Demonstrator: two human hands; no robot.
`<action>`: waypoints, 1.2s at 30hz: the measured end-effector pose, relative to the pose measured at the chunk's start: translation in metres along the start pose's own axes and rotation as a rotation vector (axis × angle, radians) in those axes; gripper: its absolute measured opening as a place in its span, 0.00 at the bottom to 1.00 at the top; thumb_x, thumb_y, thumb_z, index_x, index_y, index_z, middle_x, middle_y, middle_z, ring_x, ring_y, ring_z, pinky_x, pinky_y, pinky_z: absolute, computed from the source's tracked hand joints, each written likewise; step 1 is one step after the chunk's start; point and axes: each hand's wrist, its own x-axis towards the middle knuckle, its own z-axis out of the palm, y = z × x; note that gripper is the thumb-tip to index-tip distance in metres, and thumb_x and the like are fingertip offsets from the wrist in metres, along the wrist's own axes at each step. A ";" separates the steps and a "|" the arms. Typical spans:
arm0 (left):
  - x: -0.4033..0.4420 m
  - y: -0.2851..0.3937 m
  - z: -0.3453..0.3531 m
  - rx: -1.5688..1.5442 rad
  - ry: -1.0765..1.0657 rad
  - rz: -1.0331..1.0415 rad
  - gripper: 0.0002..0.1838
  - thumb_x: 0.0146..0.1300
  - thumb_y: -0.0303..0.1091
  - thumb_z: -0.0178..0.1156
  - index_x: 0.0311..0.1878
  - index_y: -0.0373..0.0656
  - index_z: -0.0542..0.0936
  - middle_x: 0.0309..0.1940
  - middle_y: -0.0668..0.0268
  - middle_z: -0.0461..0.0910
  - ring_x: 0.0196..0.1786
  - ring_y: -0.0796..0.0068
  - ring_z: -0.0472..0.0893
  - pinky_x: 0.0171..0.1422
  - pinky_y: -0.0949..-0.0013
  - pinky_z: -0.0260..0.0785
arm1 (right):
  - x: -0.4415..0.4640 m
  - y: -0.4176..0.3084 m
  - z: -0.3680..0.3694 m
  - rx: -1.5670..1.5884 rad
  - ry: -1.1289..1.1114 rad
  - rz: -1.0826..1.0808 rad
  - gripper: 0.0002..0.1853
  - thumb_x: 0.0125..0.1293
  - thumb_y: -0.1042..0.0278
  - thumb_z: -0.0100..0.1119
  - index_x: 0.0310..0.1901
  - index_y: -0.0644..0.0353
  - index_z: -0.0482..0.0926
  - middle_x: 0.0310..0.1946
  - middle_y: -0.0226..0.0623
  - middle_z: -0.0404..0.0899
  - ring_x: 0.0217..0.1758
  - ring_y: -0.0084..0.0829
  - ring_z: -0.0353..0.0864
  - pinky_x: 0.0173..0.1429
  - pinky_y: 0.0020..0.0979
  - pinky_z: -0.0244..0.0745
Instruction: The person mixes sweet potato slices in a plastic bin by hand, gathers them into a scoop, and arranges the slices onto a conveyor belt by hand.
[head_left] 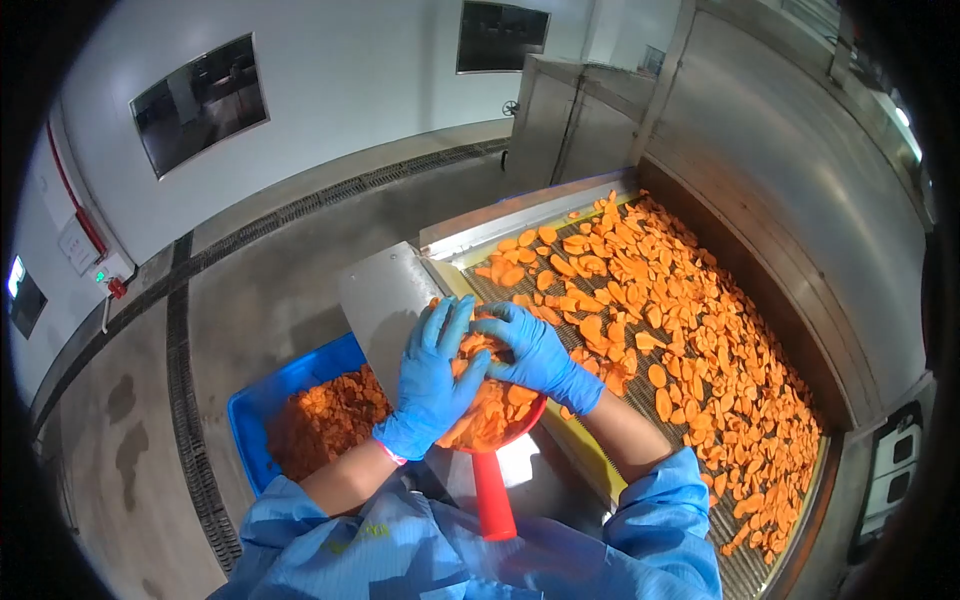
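Observation:
Both of my hands wear blue gloves and rest on orange slices (490, 412) heaped in a red scoop. My left hand (432, 375) lies over the left side of the heap, fingers spread and pointing away from me. From the right, my right hand (530, 350) curves over the top of the heap, its fingertips close to my left thumb. The red scoop (492, 500) sits at a metal ledge, its handle pointing toward my body. Whether either hand grips any slices is hidden beneath the fingers.
A wide mesh belt (640, 385) scattered with orange slices runs along the right, beside a tall metal wall (790, 190). A blue bin (245, 425) of orange pieces stands at the lower left. A metal plate (380, 300) juts out beyond my hands.

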 end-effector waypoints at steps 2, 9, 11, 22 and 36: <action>-0.002 -0.004 0.005 0.006 0.001 0.029 0.33 0.61 0.40 0.61 0.70 0.48 0.66 0.64 0.52 0.65 0.66 0.46 0.65 0.70 0.51 0.58 | -0.005 -0.009 -0.002 -0.102 -0.012 0.105 0.26 0.54 0.55 0.67 0.56 0.47 0.76 0.53 0.43 0.73 0.52 0.44 0.77 0.49 0.40 0.78; 0.002 -0.001 0.000 0.037 -0.038 0.064 0.29 0.62 0.39 0.60 0.68 0.51 0.70 0.63 0.55 0.66 0.66 0.48 0.65 0.70 0.51 0.58 | -0.008 -0.011 -0.007 0.088 0.043 0.227 0.20 0.56 0.64 0.65 0.52 0.49 0.75 0.45 0.41 0.72 0.46 0.42 0.80 0.45 0.36 0.79; 0.000 -0.002 0.001 0.025 -0.039 0.067 0.29 0.63 0.40 0.59 0.69 0.51 0.70 0.63 0.55 0.66 0.66 0.48 0.65 0.70 0.51 0.58 | -0.011 -0.008 -0.007 0.183 0.088 0.260 0.20 0.56 0.67 0.65 0.52 0.49 0.75 0.46 0.40 0.72 0.46 0.40 0.80 0.46 0.35 0.79; -0.001 -0.001 -0.001 0.001 -0.030 0.039 0.24 0.63 0.38 0.62 0.63 0.50 0.76 0.63 0.55 0.66 0.65 0.48 0.66 0.70 0.53 0.59 | -0.040 0.034 0.001 1.154 0.854 0.440 0.18 0.65 0.73 0.59 0.57 0.55 0.73 0.51 0.30 0.78 0.52 0.26 0.78 0.56 0.28 0.76; 0.000 -0.007 0.005 -0.050 -0.053 0.032 0.18 0.63 0.36 0.63 0.57 0.50 0.82 0.63 0.57 0.67 0.66 0.50 0.65 0.70 0.54 0.58 | -0.220 0.076 -0.098 0.390 1.060 0.968 0.09 0.66 0.65 0.65 0.33 0.57 0.76 0.24 0.22 0.71 0.26 0.14 0.65 0.28 0.20 0.61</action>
